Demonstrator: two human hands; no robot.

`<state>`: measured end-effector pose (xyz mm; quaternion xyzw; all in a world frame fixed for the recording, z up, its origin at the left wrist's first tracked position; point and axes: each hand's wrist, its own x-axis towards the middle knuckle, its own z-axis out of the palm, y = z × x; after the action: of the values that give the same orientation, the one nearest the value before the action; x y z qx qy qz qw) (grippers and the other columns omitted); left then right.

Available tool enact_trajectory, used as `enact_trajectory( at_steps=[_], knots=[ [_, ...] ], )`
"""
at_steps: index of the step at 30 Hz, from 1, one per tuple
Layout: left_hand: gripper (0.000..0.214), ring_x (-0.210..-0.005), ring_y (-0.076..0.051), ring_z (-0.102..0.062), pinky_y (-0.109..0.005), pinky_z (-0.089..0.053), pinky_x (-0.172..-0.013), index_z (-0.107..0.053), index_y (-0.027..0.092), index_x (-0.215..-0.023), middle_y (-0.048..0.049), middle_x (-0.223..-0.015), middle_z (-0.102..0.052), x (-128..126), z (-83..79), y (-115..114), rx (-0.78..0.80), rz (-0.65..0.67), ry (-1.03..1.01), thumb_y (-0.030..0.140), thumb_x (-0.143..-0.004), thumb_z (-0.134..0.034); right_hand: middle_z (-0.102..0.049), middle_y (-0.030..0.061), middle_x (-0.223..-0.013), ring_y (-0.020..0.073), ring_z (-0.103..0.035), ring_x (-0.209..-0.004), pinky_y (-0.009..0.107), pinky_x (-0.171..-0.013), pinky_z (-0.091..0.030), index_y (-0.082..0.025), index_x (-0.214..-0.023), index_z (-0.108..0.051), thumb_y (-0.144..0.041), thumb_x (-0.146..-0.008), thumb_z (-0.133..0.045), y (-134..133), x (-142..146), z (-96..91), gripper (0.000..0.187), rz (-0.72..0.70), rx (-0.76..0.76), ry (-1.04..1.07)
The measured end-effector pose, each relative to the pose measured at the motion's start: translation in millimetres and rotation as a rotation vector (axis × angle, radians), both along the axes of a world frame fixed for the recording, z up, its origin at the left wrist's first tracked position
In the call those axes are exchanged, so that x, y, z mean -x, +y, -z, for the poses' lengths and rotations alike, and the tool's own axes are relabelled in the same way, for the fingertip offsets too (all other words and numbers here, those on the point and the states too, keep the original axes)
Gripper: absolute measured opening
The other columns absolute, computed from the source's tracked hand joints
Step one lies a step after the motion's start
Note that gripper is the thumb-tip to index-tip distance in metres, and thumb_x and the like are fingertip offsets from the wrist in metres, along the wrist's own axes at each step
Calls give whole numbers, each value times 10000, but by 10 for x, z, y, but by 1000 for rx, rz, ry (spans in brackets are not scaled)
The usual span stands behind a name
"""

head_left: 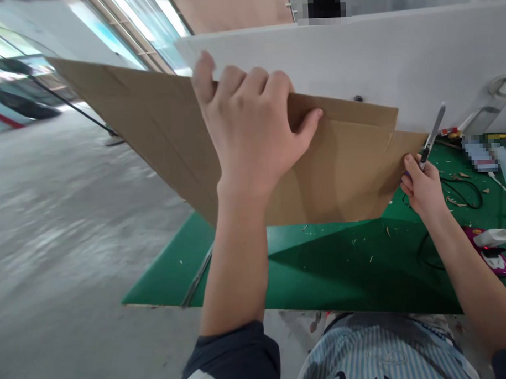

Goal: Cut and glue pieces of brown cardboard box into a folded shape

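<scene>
A large brown cardboard sheet (339, 170) is held up over the green tabletop (322, 275), tilted, with its left part reaching out past the table. Its upper edge has a folded strip toward the right. My left hand (250, 112) grips that upper edge near the middle, fingers going over behind it and thumb on the near face. In my right hand (425, 186) is a utility knife (432, 136) with its blade pointing up. The thumb and fingers of that hand are also at the sheet's right corner; whether they pinch it is hard to tell.
A pink power strip (498, 261) with a white plug (493, 237) lies at the right. A black cable (464, 196) and cardboard scraps are behind my right hand. A white panel (356, 59) stands along the table's far side. Grey floor (72, 229) extends left.
</scene>
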<state>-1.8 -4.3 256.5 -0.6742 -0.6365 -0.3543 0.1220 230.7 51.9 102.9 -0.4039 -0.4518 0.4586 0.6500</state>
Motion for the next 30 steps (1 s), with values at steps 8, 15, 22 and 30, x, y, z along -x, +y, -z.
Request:
enact_trajectory(
  at_steps=[8, 15, 22, 30],
  knots=[
    [328, -1146, -383, -499, -580, -219, -999, -576, 184, -962, -124, -992, -654, -9, 143, -29, 78, -160, 251, 471, -903, -427, -520, 138, -1122, 243, -488, -1132, 452, -909, -455, -183, -1186, -507, -366, -912, -421, 19, 54, -24, 341, 471, -306, -760],
    [342, -1154, -380, -493, -571, -256, -969, -577, 229, -998, -111, -1014, -669, 65, 175, -43, 72, -214, 236, 487, -901, -375, -635, 127, -1066, 232, -605, -994, 434, -876, -494, -172, -1326, -481, -314, -932, -361, -183, 199, 26, 436, 205, -315, -834],
    [339, -1083, -363, -536, -562, -286, -961, -587, 245, -968, -92, -936, -668, 119, 202, -108, 77, -252, 273, 504, -884, -386, -687, 85, -936, 158, -597, -668, 313, -662, -497, -198, -1465, -358, -287, -953, -297, -167, 235, -105, 523, 106, -337, -889],
    [364, -1106, -364, -546, -511, -323, -980, -597, 243, -1001, -100, -894, -640, -15, 124, -11, 155, -38, 142, 541, -832, -473, -657, 65, -792, 162, -554, -661, 291, -636, -444, -143, -1441, -398, -271, -952, -293, -377, 258, -279, 516, 134, -375, -1090]
  ],
)
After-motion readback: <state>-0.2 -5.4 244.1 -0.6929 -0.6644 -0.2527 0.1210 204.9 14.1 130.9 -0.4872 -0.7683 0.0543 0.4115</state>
